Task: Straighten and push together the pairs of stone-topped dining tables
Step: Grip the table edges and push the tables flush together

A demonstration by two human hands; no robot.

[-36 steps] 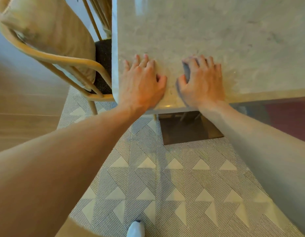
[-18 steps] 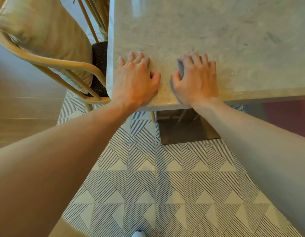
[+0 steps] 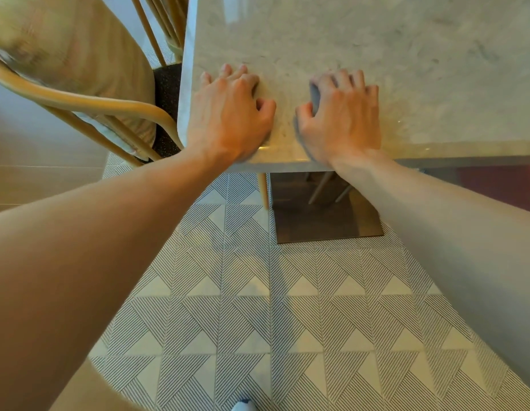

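Fingers [image 3: 225, 74] of both hands lie loosely bent, palms pressed on the pale marble worktop [image 3: 376, 54], gripping nothing.

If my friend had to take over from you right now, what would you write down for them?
Left hand: palm down on the stone table top, near its left corner, fingers a little bent, holding nothing.
Right hand: palm down beside it, same pose, close to the near edge.
The table's dark square base stands on the patterned tile floor. A wooden chair with a cushion sits close against the table's left side.
Done: both hands are set on this table.
Left: no second table is in view, so I can't tell whether this pair is together. Check, then push and square it up.
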